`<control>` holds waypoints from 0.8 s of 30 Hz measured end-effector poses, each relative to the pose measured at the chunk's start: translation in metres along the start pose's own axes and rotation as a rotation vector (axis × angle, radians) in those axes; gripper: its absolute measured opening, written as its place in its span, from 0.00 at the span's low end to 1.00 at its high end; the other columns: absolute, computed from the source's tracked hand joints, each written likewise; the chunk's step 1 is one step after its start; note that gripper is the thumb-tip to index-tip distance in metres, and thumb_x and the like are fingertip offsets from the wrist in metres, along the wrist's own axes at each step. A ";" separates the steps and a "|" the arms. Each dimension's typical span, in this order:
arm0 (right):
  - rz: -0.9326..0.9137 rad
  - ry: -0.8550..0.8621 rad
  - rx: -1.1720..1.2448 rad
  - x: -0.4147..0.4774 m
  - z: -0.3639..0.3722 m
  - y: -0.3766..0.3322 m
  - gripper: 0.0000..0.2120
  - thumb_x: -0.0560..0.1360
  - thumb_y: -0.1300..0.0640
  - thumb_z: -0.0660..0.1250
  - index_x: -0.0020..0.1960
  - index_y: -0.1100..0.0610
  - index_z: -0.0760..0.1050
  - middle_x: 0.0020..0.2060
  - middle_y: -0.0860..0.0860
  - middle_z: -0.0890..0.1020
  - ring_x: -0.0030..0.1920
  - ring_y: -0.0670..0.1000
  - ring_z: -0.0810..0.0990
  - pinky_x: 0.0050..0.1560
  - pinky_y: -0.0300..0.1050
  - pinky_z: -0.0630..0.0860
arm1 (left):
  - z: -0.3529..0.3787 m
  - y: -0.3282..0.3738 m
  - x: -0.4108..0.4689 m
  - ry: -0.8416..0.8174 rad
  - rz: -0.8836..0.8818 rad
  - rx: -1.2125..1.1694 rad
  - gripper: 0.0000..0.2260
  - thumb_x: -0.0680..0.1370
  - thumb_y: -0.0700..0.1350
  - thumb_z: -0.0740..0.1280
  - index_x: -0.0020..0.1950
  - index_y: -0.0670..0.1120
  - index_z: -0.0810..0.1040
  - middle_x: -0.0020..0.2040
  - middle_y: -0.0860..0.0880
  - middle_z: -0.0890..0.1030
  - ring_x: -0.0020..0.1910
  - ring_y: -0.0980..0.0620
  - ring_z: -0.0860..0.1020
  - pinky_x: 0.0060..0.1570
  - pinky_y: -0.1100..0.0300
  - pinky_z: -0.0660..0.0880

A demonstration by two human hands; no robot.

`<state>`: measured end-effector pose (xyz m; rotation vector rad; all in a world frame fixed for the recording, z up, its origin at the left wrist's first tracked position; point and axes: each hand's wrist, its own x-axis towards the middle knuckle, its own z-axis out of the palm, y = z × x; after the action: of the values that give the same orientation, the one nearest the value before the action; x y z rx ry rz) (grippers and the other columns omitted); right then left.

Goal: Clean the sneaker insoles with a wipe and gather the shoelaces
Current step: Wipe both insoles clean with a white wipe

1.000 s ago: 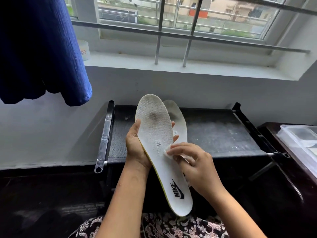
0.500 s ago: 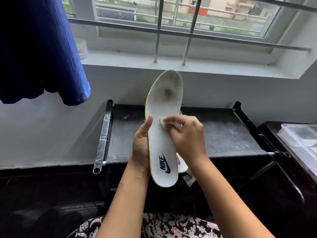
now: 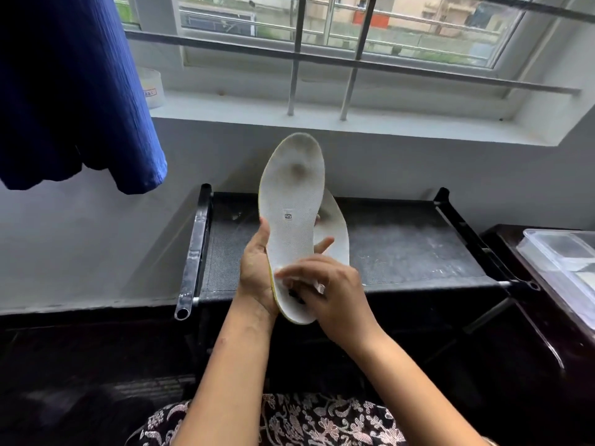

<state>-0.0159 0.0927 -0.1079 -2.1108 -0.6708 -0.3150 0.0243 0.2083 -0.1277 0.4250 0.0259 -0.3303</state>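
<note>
Holding: left hand (image 3: 256,278) clasps upright white foam insole (image 3: 291,201), second white insole (image 3: 336,226) behind
Wiping: right hand (image 3: 335,292) pinches white wipe (image 3: 291,275) against heel
Behind: black mesh rack (image 3: 402,249)
Right: clear plastic box (image 3: 560,262)

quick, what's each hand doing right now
Left hand: closed on the insoles.
Right hand: pressing a wipe on the front insole.

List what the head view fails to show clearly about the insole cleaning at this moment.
- Wipe: mostly hidden under the blurred right hand.
- Front insole: heel print covered by that hand.
- Second insole: largely behind the front one.
- Left hand: its fingers mostly behind the insoles.
- Shoelaces: none in view.
- Clear container: cut off by the right edge.
</note>
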 end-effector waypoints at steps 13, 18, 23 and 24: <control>0.022 -0.014 0.057 0.002 -0.017 0.006 0.11 0.68 0.67 0.69 0.47 0.55 0.84 0.45 0.46 0.83 0.50 0.41 0.80 0.53 0.35 0.75 | 0.007 -0.002 0.002 0.101 0.041 -0.011 0.27 0.79 0.61 0.52 0.58 0.41 0.78 0.52 0.42 0.81 0.50 0.43 0.81 0.48 0.47 0.80; -0.010 -0.006 0.077 -0.033 0.000 0.005 0.17 0.69 0.72 0.67 0.48 0.53 0.83 0.47 0.45 0.83 0.51 0.42 0.80 0.53 0.41 0.77 | -0.002 0.003 0.005 0.178 0.101 -0.133 0.32 0.76 0.65 0.52 0.65 0.42 0.74 0.55 0.46 0.78 0.50 0.49 0.78 0.47 0.50 0.78; 0.019 -0.222 0.179 -0.045 -0.021 0.002 0.15 0.69 0.73 0.68 0.45 0.55 0.84 0.44 0.47 0.84 0.48 0.44 0.83 0.50 0.45 0.79 | -0.001 0.004 0.004 0.152 0.118 -0.136 0.32 0.76 0.64 0.49 0.55 0.40 0.79 0.47 0.45 0.80 0.43 0.50 0.78 0.36 0.60 0.74; 0.043 -0.194 0.235 -0.043 -0.029 0.001 0.15 0.68 0.74 0.68 0.44 0.56 0.84 0.43 0.47 0.85 0.46 0.46 0.83 0.48 0.44 0.79 | -0.002 0.004 0.004 0.154 0.116 -0.129 0.32 0.76 0.65 0.49 0.59 0.40 0.77 0.49 0.45 0.79 0.44 0.50 0.77 0.37 0.60 0.74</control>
<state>-0.0502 0.0540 -0.1110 -1.9415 -0.7362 -0.0052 0.0297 0.2108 -0.1282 0.3218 0.1718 -0.1797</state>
